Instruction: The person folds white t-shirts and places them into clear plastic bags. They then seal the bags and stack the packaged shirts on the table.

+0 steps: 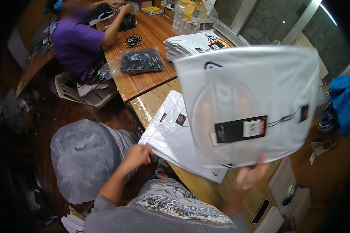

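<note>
Head view: the right hand (252,175) holds a bagged white garment (284,77) raised above the desk (190,177); its grip is clamped on the lower edge. A black tag (235,131) shows on the garment's face. The left hand (138,157) is at the left corner of a second bagged garment (165,134), flat on the desk; whether this grip is clamped cannot be told.

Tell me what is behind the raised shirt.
Parts of another bagged shirt and a shirt stack show past its edges. Whatever lies directly behind the raised shirt is covered and cannot be seen.
</note>
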### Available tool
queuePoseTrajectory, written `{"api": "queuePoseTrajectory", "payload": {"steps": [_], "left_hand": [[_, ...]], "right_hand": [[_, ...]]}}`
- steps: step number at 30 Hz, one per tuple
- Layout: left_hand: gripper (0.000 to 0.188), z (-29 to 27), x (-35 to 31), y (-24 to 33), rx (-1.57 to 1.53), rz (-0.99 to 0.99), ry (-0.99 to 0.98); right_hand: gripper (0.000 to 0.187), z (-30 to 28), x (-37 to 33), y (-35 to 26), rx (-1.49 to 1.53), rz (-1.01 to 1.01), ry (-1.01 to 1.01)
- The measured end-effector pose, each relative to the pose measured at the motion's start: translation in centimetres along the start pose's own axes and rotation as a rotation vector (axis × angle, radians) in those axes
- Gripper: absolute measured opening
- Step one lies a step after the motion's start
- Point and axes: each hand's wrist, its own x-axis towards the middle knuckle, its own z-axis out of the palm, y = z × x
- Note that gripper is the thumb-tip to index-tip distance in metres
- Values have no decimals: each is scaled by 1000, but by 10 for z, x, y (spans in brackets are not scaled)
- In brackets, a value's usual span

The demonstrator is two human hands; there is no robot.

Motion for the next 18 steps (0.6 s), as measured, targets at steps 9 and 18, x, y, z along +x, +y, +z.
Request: {"api": "queuePoseTrajectory", "payload": {"steps": [9, 18], "left_hand": [[65, -9, 117, 35, 311, 414, 172], [77, 9, 147, 36, 59, 390, -21]], "right_hand": [[13, -75, -70, 75, -629, 917, -1081], [39, -141, 52, 98, -962, 209, -167]]}}
